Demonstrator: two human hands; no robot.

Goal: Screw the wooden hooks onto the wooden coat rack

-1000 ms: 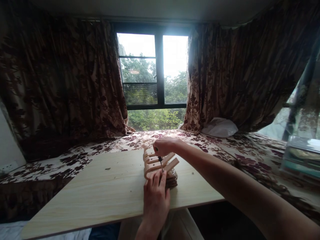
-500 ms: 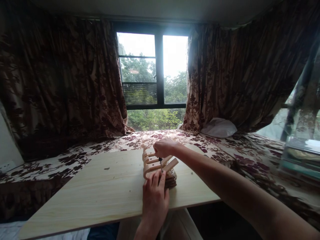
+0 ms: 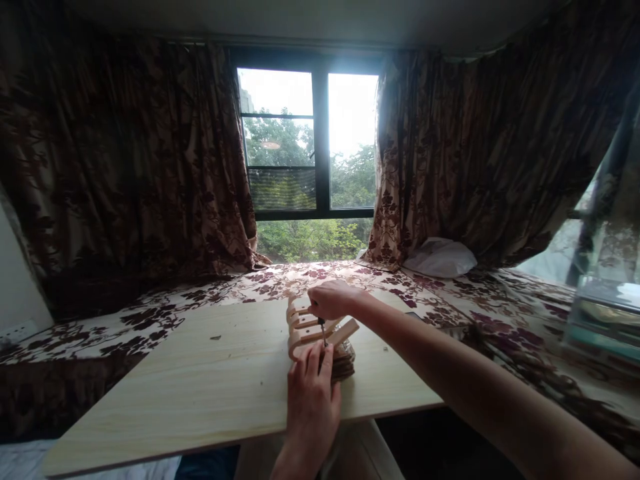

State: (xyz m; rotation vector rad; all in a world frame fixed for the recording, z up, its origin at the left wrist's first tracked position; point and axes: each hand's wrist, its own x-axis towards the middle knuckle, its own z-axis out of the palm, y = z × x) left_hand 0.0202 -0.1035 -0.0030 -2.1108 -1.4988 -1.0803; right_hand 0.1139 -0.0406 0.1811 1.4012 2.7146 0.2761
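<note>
In the head view, above the curved wooden pieces [image 3: 299,348], the screwdriver [image 3: 321,322] is held in the right hand [image 3: 331,299], fingers curled closed. Beside its tip, the left hand's [image 3: 313,395] fingers are nearly straight; any pinch cannot be told. The shaft is best kept aligned, pressed evenly.

The pale desk [image 3: 200,387], a flat wood-grain board with a rounded near-left corner, carries a row of curved, light-wood pieces [image 3: 300,338] with small dark holes. Against their right side sits a brown, layered bundle [image 3: 344,368], its material unclear. A small dark flake [image 3: 215,337] lies well to their left, and a tiny greyish scrap [image 3: 385,349] to the bundle's right.
</note>
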